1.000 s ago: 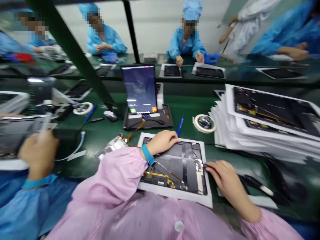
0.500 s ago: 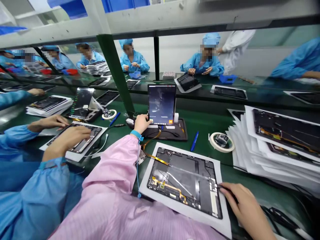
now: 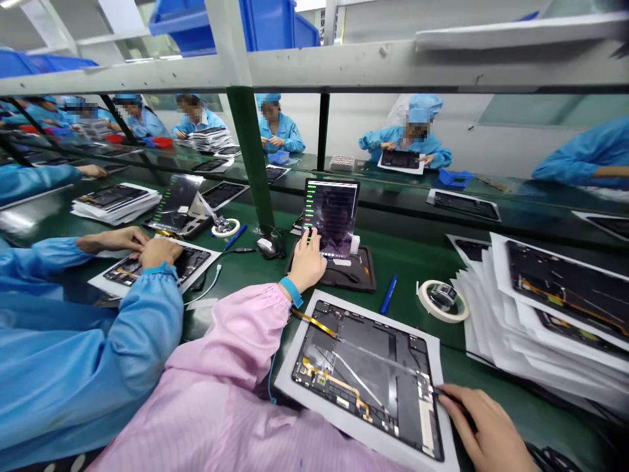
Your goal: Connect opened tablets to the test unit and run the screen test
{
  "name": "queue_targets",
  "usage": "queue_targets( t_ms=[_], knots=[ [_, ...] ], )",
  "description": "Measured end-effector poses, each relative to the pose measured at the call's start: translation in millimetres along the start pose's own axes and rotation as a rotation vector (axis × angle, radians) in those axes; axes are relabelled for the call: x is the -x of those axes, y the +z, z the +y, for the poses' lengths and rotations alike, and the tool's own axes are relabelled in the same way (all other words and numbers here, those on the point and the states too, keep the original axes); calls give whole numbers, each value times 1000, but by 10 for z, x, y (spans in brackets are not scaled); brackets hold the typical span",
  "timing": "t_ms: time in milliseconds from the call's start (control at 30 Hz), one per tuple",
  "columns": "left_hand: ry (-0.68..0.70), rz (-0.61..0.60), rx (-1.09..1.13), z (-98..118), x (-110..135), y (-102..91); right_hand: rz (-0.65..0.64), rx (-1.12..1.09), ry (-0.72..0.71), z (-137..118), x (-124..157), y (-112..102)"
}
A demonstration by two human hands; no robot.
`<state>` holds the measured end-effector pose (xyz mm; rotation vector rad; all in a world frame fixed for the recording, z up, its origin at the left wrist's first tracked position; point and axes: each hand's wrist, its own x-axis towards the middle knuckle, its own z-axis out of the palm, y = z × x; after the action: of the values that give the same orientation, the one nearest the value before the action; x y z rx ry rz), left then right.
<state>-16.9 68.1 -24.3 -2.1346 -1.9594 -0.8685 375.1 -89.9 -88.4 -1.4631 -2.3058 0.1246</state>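
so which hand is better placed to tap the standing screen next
Left, most likely: the left hand has fingers on the standing screen, while the right hand is down at the right edge of the open tablet, pinching a thin tool.

Tape roll (image 3: 426,303): flat on the green bench (image 3: 407,259), right of the middle, near the stack.
Blue pen (image 3: 388,295): slantwise, just left of the tape roll.
Stack of opened tablets on white sheets (image 3: 555,308): fanned out along the bench's right edge.
Mouse (image 3: 268,247): at the foot of the green post (image 3: 250,157).
Blue bins (image 3: 265,23): up on the overhead rack.
Co-worker's blue sleeve (image 3: 73,341): at the left edge, hands on another opened tablet (image 3: 128,269).
People in blue coats and caps (image 3: 415,134): seated along the far bench.
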Motion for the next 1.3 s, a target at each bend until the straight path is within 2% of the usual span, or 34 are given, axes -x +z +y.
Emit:
queue_targets(
  t_ms=[167, 400, 533, 633, 800, 867, 967, 1033, 1100, 1200, 1300],
  knots=[
    [-19, 2, -6, 6, -58, 19, 13, 1, 0, -27, -7, -15],
    [17, -11, 10, 179, -42, -22, 14, -8, -4, -33, 5, -16],
    [42, -12, 51, 273, -145, -6, 18, -7, -14, -38, 3, -19],
    [68, 32, 74, 287, -253, 36, 14, -8, -19, -47, -6, -23],
    [25, 45, 73, 276, -369, 8, 22, 30, -45, -63, -6, -35],
    [12, 49, 101, 372, -298, -76, 43, 84, -94, -63, -5, -38],
    [53, -7, 231, 678, -6, -187, 73, 213, -230, -93, -26, -46],
    [180, -198, 358, 916, 255, -187, 105, 281, -301, -171, -49, -70],
    [304, -367, 389, 1098, 491, -124, 113, 307, -302, -297, -68, -128],
    [381, -440, 321, 1202, 690, 20, -21, 303, -213, -490, -95, -281],
    [410, -468, 350, 1179, 705, 133, -174, 267, -161, -541, -147, -451]
  ],
)
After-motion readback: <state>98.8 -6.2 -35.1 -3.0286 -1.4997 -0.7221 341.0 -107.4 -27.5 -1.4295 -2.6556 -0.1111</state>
